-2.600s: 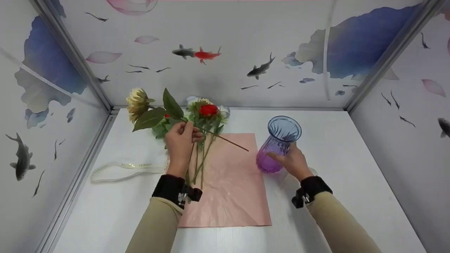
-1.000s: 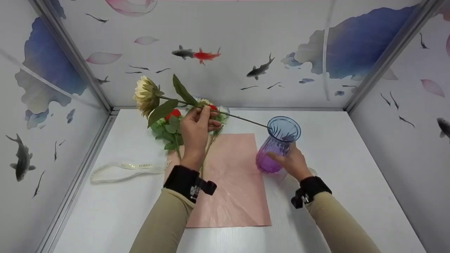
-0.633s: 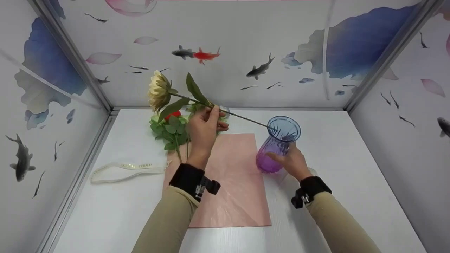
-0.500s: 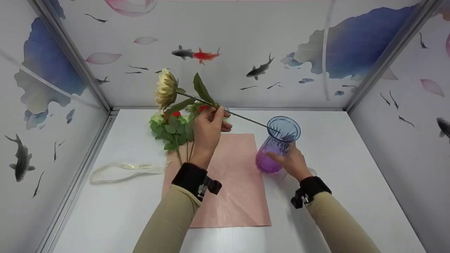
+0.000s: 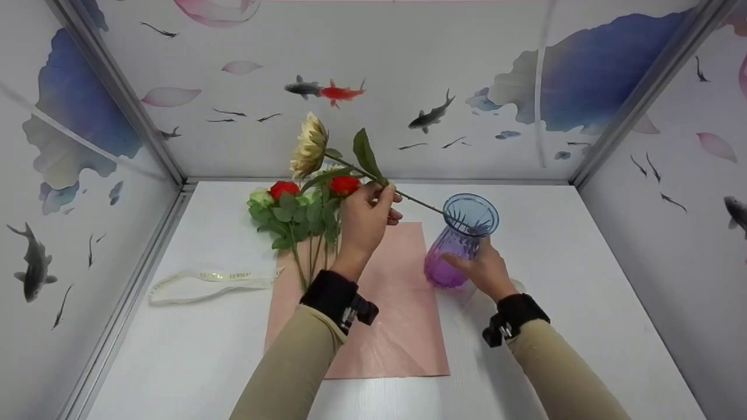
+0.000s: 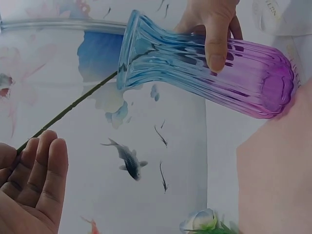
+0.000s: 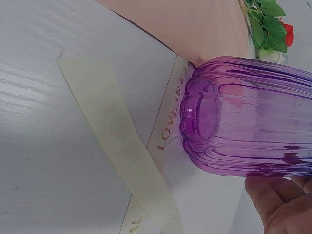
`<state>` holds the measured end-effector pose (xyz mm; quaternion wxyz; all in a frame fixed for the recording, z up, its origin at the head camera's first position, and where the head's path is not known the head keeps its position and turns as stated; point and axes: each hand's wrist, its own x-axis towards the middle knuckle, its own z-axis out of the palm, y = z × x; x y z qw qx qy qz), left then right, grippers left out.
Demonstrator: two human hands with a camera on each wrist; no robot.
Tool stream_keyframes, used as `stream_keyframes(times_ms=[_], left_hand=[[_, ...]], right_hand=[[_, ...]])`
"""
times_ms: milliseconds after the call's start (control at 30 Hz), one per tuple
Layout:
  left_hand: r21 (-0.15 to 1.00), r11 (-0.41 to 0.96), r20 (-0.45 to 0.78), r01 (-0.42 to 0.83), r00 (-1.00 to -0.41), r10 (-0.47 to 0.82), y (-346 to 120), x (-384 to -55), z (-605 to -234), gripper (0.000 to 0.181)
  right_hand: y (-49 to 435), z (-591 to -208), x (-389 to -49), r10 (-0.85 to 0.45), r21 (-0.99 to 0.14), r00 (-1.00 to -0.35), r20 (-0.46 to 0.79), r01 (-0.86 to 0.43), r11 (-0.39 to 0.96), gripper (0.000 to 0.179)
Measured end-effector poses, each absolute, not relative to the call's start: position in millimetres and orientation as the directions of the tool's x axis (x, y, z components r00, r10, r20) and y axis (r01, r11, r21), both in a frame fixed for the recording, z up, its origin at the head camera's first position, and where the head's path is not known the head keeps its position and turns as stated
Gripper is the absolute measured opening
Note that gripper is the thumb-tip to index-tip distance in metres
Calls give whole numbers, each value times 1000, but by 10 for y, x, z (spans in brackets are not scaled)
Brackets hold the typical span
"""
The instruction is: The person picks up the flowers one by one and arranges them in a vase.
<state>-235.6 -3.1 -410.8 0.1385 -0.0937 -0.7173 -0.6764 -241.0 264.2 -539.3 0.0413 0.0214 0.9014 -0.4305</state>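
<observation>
My left hand (image 5: 367, 219) pinches the stem of a cream-yellow flower (image 5: 309, 146) with green leaves. The flower head points up and left, and the stem slants down to the right, its lower end inside the mouth of a glass vase (image 5: 446, 262). Blue at the flared rim, the ribbed vase turns purple toward its base. My right hand (image 5: 487, 268) grips the vase around its side, thumb in front. In the left wrist view the stem (image 6: 73, 105) passes the vase's rim (image 6: 127, 53). The right wrist view shows the scalloped purple base (image 7: 200, 114) close up.
Red and pale flowers (image 5: 285, 189) with leafy stems lie at the back left, partly over pink wrapping paper (image 5: 397, 326). A cream ribbon (image 5: 204, 283) loops out to the left. More lettered ribbon (image 7: 117, 131) lies by the vase base. Patterned walls (image 5: 373, 35) enclose the table.
My left hand has carried the yellow flower from over the bunch rightward, and its stem end has passed into the vase mouth and slid deeper. The right hand and vase have stayed in place.
</observation>
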Motion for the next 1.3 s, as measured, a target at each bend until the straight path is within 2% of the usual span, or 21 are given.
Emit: stream_keyframes(times_ms=[333,733,1033,1300], left_hand=[[944,55,327,325,-945,-22,8,-2368,-4122,22],[985,-7,173,173,-985,19,87,-2394,-4138,25],[989,-70,136,134,-990,35,176,-2411,-4216,34],[991,-97,92,87,-994,55,304,-2399,-4282,34]], right_hand=[[2654,-5402,-2404,3,-765,-996,-91,72,641,119],[2658,-5401,-2412,16,-770,-995,-100,88,632,118],[2643,-5412,-2416,13,-792,-994,-110,95,603,117],[2629,-5402,-2412,16,-764,-995,-100,87,640,117]])
